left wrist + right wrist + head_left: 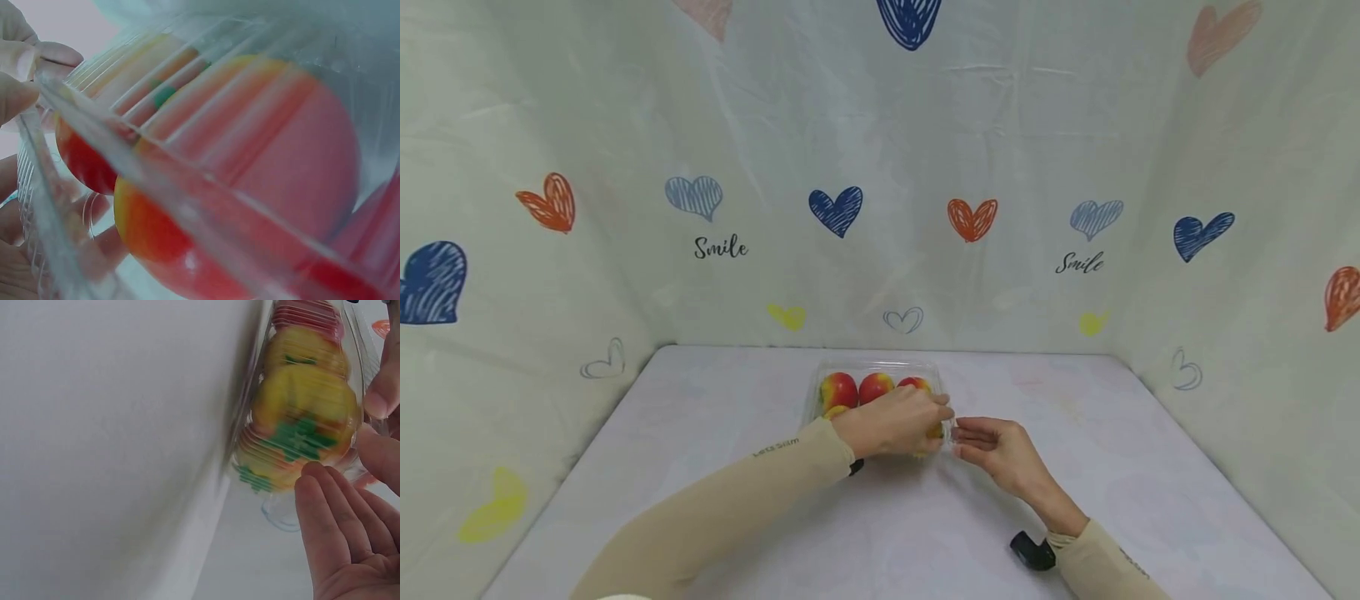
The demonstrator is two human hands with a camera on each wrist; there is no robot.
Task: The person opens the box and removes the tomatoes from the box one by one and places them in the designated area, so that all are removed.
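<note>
A clear ribbed plastic box (880,365) holds several round red-and-yellow fruits (839,390); some show green leafy tops (300,439). My left hand (891,423) reaches across the front of the box, its fingers curled and gripping the right-hand edge. At that edge, my right hand (1007,457) meets the box from the right. In the right wrist view its fingers (340,519) stretch out straight beside the end wall, with the thumb (380,453) near the rim. Close in the left wrist view, rim edges (187,169) stand apart in front of a fruit (269,144).
The box stands toward the back of a white-covered table (1075,467). Behind it hangs a pale curtain (1030,292) printed with hearts, which also closes off both sides. A black wrist device (1033,552) hangs under the right wrist.
</note>
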